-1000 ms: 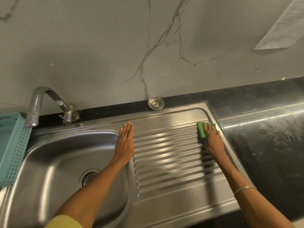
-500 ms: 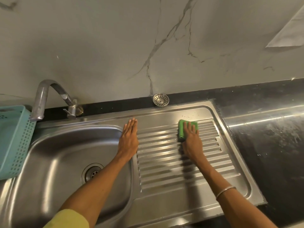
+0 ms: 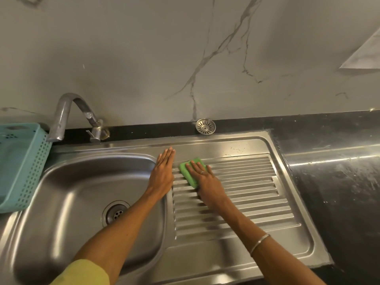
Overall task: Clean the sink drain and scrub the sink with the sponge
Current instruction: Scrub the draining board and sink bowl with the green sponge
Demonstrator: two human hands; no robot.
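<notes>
While the right hand (image 3: 207,181) is pressing a green sponge (image 3: 190,171) flat against the ridged draining board (image 3: 246,194), its fingers are lying straight over the sponge's top rather than curling round it, and a ring is showing on one of them. That sponge is sitting at the far left end of the ridges, just beside the left hand (image 3: 162,173), which is resting palm down, fingers straight and together, on the steel strip between the draining board and the sink bowl (image 3: 67,202). Neither hand is gripping anything. A thin metal bangle (image 3: 259,244) is circling the right forearm, nearer the camera than the hand, and a yellow sleeve (image 3: 86,273) is showing at the left arm's near end. Below and to the left of the left hand, the drain (image 3: 115,212) is sitting open in the bowl's floor, its strainer holes visible. Beyond the right hand's fingertips, a loose round drain strainer (image 3: 205,126) is lying on the black counter (image 3: 339,182) against the marbled wall. Far to the left of the left hand, a curved tap (image 3: 67,114) is arching over the bowl, and a teal plastic basket (image 3: 20,167) is sitting at the bowl's left edge.
</notes>
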